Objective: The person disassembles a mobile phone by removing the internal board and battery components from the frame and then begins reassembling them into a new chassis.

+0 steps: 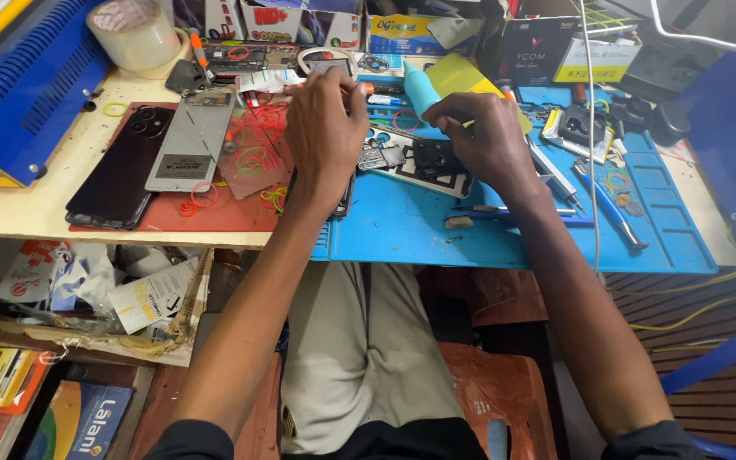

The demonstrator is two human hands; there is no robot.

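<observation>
Scanning from the left of the frame, I saw a black phone [121,166] lying flat on the bench [19,209], untouched. At centre, my left hand [324,136] had its grip curled over an opened phone [419,166] on the blue mat [470,230]; my right hand [479,136] pinched its edge. I judged it light, stiff, fragile; best held by the rim.

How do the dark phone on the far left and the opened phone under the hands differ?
The dark phone lies whole, glossy back up, untouched on the red mat. The opened phone lies on the blue mat with its insides showing, under the right hand. Both lie flat.
</observation>
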